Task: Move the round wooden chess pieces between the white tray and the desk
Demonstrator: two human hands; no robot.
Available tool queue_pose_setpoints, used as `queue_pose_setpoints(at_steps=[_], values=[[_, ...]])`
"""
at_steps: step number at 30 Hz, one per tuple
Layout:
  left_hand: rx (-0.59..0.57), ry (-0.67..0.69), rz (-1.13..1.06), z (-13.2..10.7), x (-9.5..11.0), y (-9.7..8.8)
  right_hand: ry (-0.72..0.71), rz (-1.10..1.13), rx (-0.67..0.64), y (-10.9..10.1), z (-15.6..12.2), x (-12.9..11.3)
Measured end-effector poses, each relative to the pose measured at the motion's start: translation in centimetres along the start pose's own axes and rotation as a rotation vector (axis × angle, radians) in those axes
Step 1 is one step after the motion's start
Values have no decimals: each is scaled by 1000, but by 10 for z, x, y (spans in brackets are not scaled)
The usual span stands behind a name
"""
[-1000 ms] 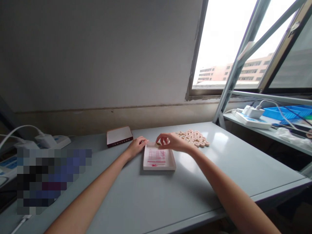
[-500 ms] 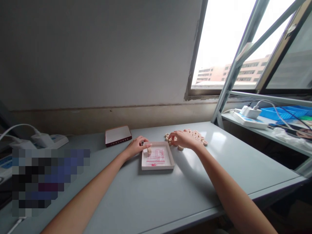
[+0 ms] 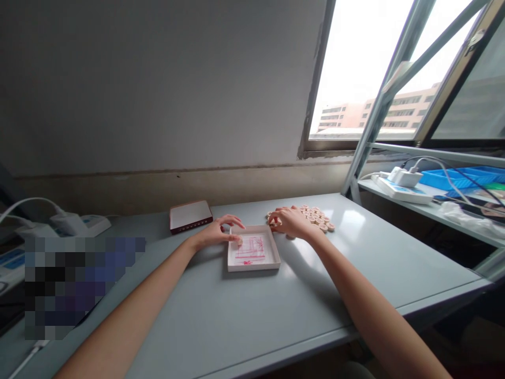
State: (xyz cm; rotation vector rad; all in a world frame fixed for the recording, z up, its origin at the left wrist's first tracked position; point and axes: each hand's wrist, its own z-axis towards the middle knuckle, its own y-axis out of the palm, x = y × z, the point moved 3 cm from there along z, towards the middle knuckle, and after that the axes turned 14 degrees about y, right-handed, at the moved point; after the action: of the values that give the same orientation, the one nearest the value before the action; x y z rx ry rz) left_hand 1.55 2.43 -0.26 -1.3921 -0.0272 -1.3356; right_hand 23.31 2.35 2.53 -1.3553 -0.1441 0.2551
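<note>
My left hand [image 3: 218, 231] is at the left wall of a shallow white box [image 3: 254, 267], fingers spread and thumb reaching over the rim. By the thumb tip, inside the box, is a round wooden Chinese chess piece [image 3: 240, 240]. Red lines mark the box floor. My right hand [image 3: 290, 221] is just beyond the box's right back corner, its fingers bent down and pinched around a wooden piece at the near edge of a group. The fingers partly hide that piece. More wooden chess pieces [image 3: 315, 217] lie close together behind the right hand.
A box lid [image 3: 191, 216] with dark red sides and a pale inside lies at the back left. Power strips with white plugs [image 3: 69, 223] are at the left. A metal shelf [image 3: 430, 210] on the right holds another power strip, a blue tray [image 3: 453, 179] and cables.
The left fingers have lifted off the box's back left rim and spread apart, and the thumb has lowered toward the piece inside. My right hand has shifted slightly left, fingers still bent at the pieces.
</note>
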Motion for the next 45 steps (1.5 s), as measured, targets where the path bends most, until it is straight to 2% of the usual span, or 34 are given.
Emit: queue_pose_setpoints(at_steps=[4, 10, 15, 19, 24, 30, 33, 36, 38, 40, 43, 45], values=[[-1, 8, 13, 4, 2, 3, 35, 81, 42, -7, -1, 1], [181, 16, 127, 10, -4, 3, -24, 204, 61, -18, -5, -11], [248, -16, 222, 9, -9, 4, -147, 215, -33, -7, -10, -35], [288, -6, 164, 9, -9, 5, -201, 168, -16, 3, -13, -47], [335, -32, 237, 9, -15, 4, -203, 170, -2, 6, -12, -49], [405, -2, 175, 10, -15, 7, -158, 122, 27, 13, -6, -52], [388, -14, 89, 9, -15, 7, -150, 121, 48, 15, -6, -55], [260, -30, -8, 7, -12, 7, -149, 162, 75, 16, -8, -57], [159, -22, -27, 6, -8, 8, -165, 216, 85, 16, -9, -57], [105, -12, -16, 6, -5, 9, -187, 257, 74, 16, -9, -56], [121, -28, -16, 6, -2, 10, -168, 230, 64, 11, -6, -47], [148, -46, -40, 6, -2, 11, -89, 180, 135, 4, -3, -35]])
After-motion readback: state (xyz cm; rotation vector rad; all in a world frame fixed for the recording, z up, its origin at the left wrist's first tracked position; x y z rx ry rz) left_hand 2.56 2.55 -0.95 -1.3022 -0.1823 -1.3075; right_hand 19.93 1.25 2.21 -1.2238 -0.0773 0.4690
